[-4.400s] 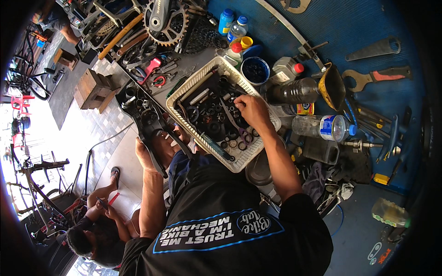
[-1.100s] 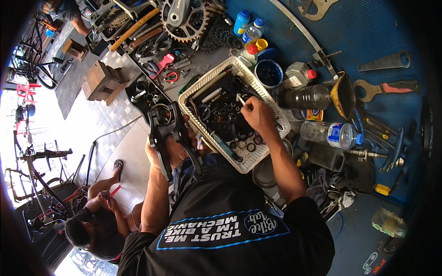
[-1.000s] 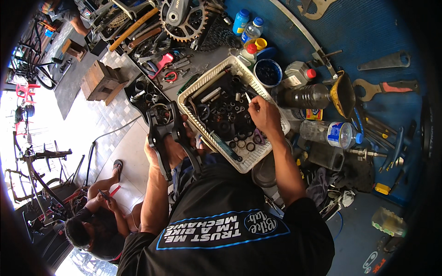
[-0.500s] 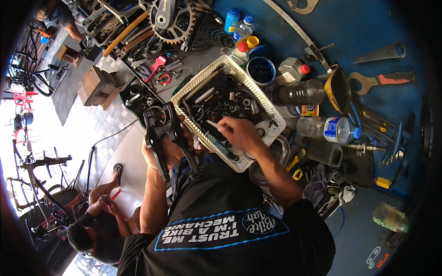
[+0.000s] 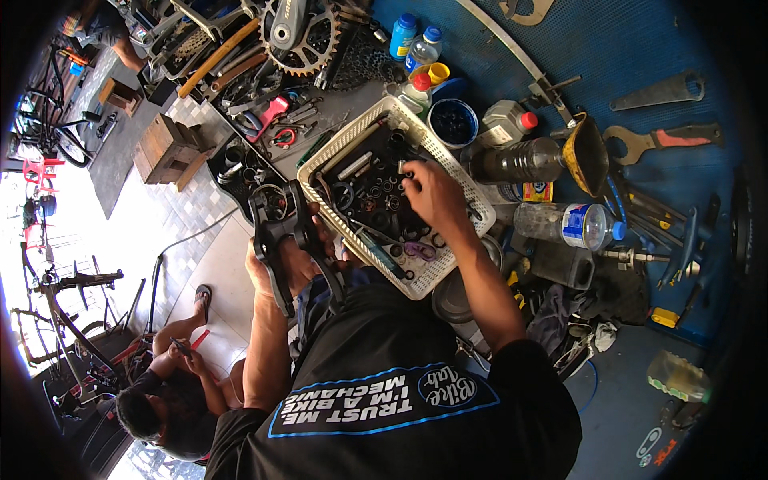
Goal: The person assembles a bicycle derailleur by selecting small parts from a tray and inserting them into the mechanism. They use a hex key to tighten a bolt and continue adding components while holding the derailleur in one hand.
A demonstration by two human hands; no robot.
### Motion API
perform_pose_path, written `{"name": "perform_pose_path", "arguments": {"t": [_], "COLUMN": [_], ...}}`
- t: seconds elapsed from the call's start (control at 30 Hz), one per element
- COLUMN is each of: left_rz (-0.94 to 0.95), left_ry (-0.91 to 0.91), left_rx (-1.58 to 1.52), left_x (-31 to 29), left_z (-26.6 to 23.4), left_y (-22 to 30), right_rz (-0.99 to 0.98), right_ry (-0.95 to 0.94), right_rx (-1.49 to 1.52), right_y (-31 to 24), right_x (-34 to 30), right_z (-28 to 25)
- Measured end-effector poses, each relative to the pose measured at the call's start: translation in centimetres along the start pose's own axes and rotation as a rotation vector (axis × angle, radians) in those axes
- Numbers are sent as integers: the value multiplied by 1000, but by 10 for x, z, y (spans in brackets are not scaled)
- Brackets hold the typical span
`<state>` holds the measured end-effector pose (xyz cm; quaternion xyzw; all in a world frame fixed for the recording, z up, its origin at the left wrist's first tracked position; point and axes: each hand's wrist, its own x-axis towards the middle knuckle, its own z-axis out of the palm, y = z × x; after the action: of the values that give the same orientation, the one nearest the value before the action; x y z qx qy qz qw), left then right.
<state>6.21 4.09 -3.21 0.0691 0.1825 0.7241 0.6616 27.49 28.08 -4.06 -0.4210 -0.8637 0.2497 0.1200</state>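
My left hand [image 5: 298, 260] is closed around a black forked bike part [image 5: 276, 256] with two long curved arms, which looks like a frame linkage. It holds the part up beside the near left side of a white plastic basket [image 5: 428, 138]. My right hand [image 5: 438, 198] reaches over the basket's right half, fingers curled together at a small silvery cylindrical piece [image 5: 402, 166]. Whether the fingertips grip it cannot be made out. Nuts, rings and small metal parts [image 5: 380, 192] lie in the basket. A purple ring-shaped piece [image 5: 421, 251] and a green-handled tool [image 5: 382, 254] are near its front.
Bottles [image 5: 580, 226], an open blue-rimmed tub [image 5: 454, 122] and a yellow-edged funnel [image 5: 586, 156] crowd the right. A chainring with crank [image 5: 300, 36] and hand tools lie behind. At lower left a person [image 5: 164, 400] sits holding a phone. Wrenches hang on the blue wall [image 5: 664, 48].
My right hand has moved right and farther into the basket; the pale thin piece at its fingers no longer shows. The purple piece is uncovered. My left hand stays nearly still with the black part.
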Motion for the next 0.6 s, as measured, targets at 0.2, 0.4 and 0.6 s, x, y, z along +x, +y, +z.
{"name": "perform_pose_path", "arguments": {"t": [0.2, 0.4, 0.6], "left_rz": [4, 27, -79], "left_ry": [-31, 58, 0], "left_rx": [68, 24, 16], "left_x": [3, -2, -5], "left_z": [7, 13, 1], "left_y": [2, 2, 4], "right_rz": [-133, -104, -77], "right_ry": [7, -33, 12], "right_rx": [-218, -183, -200], "right_y": [20, 18, 23], "right_x": [25, 30, 35], "right_z": [10, 9, 6]}}
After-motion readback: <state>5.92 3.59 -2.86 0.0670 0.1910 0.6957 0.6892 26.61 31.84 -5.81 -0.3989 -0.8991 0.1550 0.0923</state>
